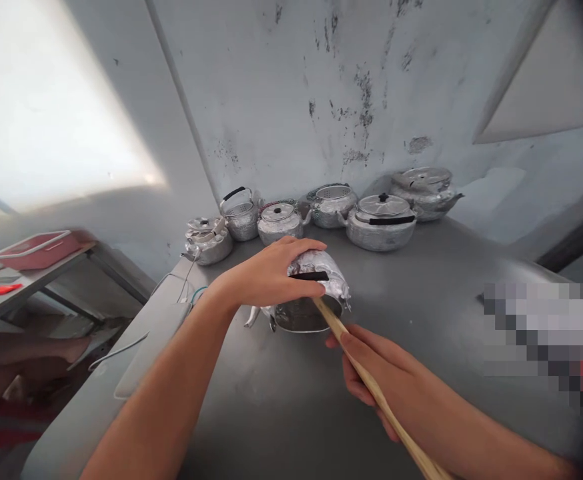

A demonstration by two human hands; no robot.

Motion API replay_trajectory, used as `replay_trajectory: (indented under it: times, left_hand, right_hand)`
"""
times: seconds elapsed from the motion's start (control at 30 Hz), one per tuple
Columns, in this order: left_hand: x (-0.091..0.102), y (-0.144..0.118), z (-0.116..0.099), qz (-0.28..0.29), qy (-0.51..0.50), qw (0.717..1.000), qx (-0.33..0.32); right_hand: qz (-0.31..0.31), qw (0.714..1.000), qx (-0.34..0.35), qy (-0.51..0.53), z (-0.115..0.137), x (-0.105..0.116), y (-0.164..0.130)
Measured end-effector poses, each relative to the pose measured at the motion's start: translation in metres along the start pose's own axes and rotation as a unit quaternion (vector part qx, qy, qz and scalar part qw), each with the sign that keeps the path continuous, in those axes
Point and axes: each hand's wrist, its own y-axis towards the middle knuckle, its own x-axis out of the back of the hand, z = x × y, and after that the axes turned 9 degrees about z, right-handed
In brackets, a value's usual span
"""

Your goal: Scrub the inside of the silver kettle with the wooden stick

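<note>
A silvery metal kettle (335,273) lies tipped on the grey table, its round dark opening turned toward me and its spout pointing left. My left hand (279,270) lies over its upper side, fingers and thumb spread around the body beside the black handle grip (312,276). In my right hand (381,367) is a long pale wooden stick (371,387), with the fingers closed around it. The stick's far end reaches the kettle's opening; its tip is hidden there. Part of the kettle's far side is covered by my left hand.
Several metal kettles stand along the wall, among them a wide one (381,233) with a black knob. A pale flat case (156,347) and a thin cable lie at the left edge. A pink basket (36,252) rests on another table, where part of a person shows below.
</note>
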Motion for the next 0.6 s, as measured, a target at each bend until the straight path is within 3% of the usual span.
replay_trajectory:
  times: [0.17, 0.43, 0.6]
  left_hand:
    - [-0.005, 0.002, -0.008, -0.018, 0.017, 0.999, 0.025]
    - [-0.006, 0.007, -0.007, -0.039, 0.03, 0.999, 0.011]
    - [0.002, 0.016, -0.013, 0.006, 0.051, 0.998, 0.043]
  right_hand:
    - [-0.001, 0.998, 0.035, 0.043, 0.009, -0.01, 0.008]
    - [0.029, 0.997, 0.059, 0.051, -0.005, -0.014, 0.015]
    - [-0.003, 0.994, 0.104, -0.028, -0.015, -0.012, 0.013]
